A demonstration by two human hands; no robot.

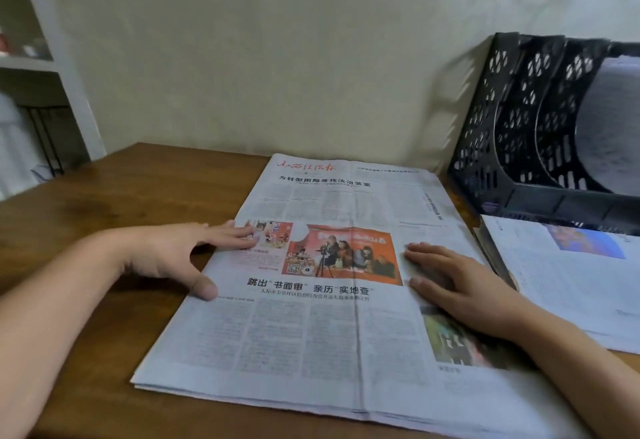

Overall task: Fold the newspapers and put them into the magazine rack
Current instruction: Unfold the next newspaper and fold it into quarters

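— Where does the newspaper lie?

— Flat on the wooden table, front page up, its masthead toward the wall. A crease runs down its middle from top to bottom.

— And the person's hands?

— The left hand rests at the paper's left edge, fingers stretched out over a small colour picture, thumb tip on the page lower down. It grips nothing. The right hand lies palm down on the right half of the page, fingers straight and together, pressing the sheet.

— Where is the magazine rack?

— At the far right of the table, against the wall, well apart from both hands. It is black and perforated, with several compartments; something pale shows in the rightmost one, too blurred to tell what.

— Anything else?

— More newspapers lie in a stack just right of the first, in front of the rack. A white shelf stands at the far left.
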